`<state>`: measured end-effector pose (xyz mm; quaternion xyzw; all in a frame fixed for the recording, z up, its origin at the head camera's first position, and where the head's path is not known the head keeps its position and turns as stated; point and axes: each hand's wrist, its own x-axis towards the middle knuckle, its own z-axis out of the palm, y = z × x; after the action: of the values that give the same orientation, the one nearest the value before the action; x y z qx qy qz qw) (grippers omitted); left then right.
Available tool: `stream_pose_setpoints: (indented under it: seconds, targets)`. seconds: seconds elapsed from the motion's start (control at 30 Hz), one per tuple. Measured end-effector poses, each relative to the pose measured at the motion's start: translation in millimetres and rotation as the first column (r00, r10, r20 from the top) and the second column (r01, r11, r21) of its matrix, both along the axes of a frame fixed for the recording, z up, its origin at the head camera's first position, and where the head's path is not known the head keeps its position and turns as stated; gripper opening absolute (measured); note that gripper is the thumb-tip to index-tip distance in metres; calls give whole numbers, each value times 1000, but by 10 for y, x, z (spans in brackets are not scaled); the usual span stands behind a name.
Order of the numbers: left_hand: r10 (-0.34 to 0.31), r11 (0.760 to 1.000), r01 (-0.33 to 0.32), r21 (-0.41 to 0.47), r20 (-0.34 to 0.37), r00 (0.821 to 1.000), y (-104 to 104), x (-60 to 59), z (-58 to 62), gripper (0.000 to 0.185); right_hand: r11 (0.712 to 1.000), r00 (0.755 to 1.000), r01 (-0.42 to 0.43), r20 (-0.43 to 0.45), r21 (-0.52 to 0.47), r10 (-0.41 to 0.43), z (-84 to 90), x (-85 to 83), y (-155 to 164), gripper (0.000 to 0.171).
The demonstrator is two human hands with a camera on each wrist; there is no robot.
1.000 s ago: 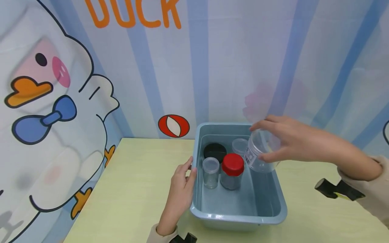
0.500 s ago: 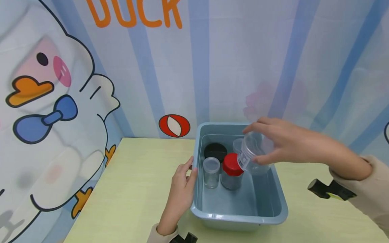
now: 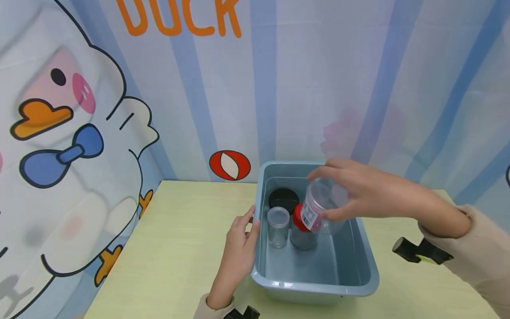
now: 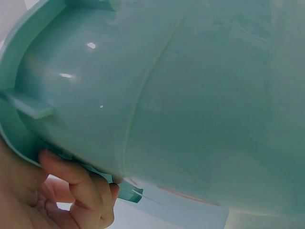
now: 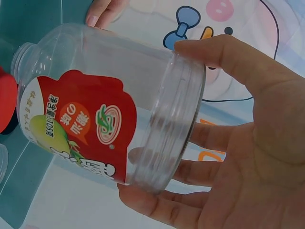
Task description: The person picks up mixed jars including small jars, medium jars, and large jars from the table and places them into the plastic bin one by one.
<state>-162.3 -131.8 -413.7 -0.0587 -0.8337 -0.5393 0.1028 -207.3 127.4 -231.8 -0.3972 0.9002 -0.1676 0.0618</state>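
My left hand grips the left rim of a blue-grey plastic bin; the left wrist view shows its fingers curled under that rim. Over the bin, my right hand holds a clear plastic jar tilted on its side, thumb and fingers spread round its wide end. A red label with a green fruit on it wraps the jar in the right wrist view. Below stand a red-lidded jar, partly covered by the held jar, a small clear jar and a black-lidded container.
The bin stands on a pale yellow table, close to its back edge. Behind hangs a striped blue cloth, and a large cartoon duck covers the left side. In the bin, bare floor shows in front of the jars.
My right hand has moved left and slightly down with the clear jar, which now overlaps the red lid and hides a clear container at the back. My left hand stays on the rim.
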Motion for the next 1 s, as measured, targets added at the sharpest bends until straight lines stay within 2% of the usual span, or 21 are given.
stream_pose_setpoints:
  seconds: [0.57,1.0]
  targets:
    - [-3,1000,3,-8,-12,1000,-8,-1,-9,49,999,998,-50,25,22,49,-73,7,-175,61]
    - [-6,1000,6,-8,12,1000,-2,-1,6,49,995,994,-86,69,44,83,-183,7,-309,57]
